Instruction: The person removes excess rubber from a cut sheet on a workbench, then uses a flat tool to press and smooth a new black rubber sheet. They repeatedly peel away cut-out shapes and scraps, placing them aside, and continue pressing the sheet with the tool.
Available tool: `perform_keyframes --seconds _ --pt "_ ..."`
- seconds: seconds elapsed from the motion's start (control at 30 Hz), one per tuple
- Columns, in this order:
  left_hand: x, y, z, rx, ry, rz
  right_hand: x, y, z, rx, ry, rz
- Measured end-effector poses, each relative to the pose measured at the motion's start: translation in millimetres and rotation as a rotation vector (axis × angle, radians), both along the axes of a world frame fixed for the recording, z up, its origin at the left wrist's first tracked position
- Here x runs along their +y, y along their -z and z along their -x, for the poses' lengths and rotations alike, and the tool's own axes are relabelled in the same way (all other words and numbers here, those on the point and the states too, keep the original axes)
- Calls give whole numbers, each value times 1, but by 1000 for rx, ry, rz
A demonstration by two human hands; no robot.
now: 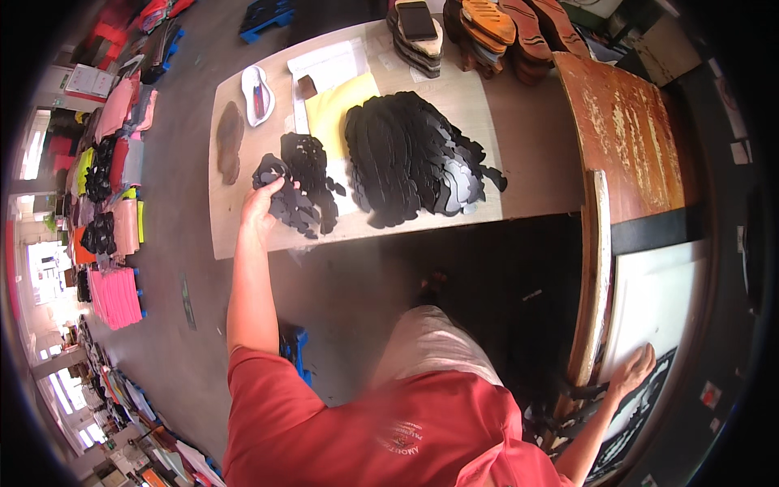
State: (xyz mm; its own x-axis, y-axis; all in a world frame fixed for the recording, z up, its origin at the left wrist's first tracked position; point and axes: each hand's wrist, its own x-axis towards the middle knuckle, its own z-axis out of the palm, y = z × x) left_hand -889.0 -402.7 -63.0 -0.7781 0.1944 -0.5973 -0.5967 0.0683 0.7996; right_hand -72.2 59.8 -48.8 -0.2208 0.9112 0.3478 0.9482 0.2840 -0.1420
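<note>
My left hand [260, 203] pinches a few flat black insole-shaped pieces [272, 170] at the near left of the table, thumb on top. More of these dark pieces lie in a small heap [307, 162] beside it. To the right spreads a much larger pile of overlapping black cut pieces [398, 154]. Far off to the lower right, my right hand [633, 372] rests over a white board [653, 304], its fingers curled together; what they hold, if anything, is hidden. Next to it on the board lies a black sheet with cut-out gaps [641, 430].
On the table [243, 219] are a white sole-shaped tray [258, 93], a brown sole-shaped template [230, 142], and yellow paper [329, 114]. At the back stand stacked sole shapes [487, 28] and a phone [417, 20]. A worn wooden board [625, 130] stands right; pallets of coloured sheets [114, 296] line the left.
</note>
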Motion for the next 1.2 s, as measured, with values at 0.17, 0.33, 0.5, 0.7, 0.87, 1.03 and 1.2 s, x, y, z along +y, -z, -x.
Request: perform_keyframes --seconds 0.17,0.33,0.5,0.7,0.87,1.03,1.2 --pt "0 101 106 -24 25 206 -4 2 -6 -29 -7 -6" --pt "2 172 149 87 19 451 -8 6 -3 -26 44 -2" --pt "-2 197 178 231 -50 660 -11 11 -6 8 66 29" --pt "0 172 161 586 -71 1227 -15 12 6 35 63 -1" --pt "93 99 78 984 102 725 -33 10 35 266 112 -2" --pt "266 8 -133 1119 570 -38 -41 3 57 290 85 -136" --pt "358 -67 -420 1009 1265 -569 -68 -35 60 512 21 -208"
